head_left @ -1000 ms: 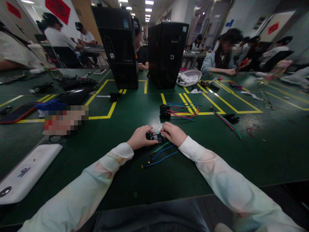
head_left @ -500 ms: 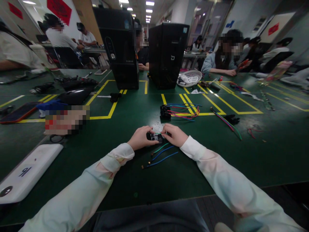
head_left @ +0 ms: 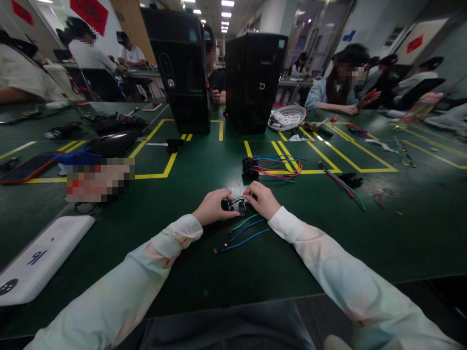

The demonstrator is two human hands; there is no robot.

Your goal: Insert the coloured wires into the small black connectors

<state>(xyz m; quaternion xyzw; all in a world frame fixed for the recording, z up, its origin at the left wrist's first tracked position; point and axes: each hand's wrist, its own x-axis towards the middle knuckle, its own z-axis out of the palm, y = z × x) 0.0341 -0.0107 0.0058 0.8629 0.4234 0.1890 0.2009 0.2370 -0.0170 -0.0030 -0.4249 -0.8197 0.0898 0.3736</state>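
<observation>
My left hand (head_left: 212, 207) grips a small black part (head_left: 239, 206) between thumb and fingers, just above the green table (head_left: 175, 277). At the part's upper right, the fingers of my right hand (head_left: 263, 198) are pinched on a thin green wire (head_left: 238, 198) that lies over it. Below my hands rest a loose green wire (head_left: 245, 222) and two blue wires (head_left: 243, 240) with metal ends at their left. Farther back sits a black connector block (head_left: 250, 168) with blue and red wires fanning out to the right.
Two black computer towers (head_left: 178, 73) (head_left: 255, 82) stand at the back. A white device (head_left: 47, 257) lies at the left. To the right are a wire bundle (head_left: 343, 187), a black piece (head_left: 350, 180) and a white basket (head_left: 286, 117). People sit beyond the table.
My right hand has shifted slightly up and its wrist has moved a little left. My left hand has kept its hold on the black part, nearly in place.
</observation>
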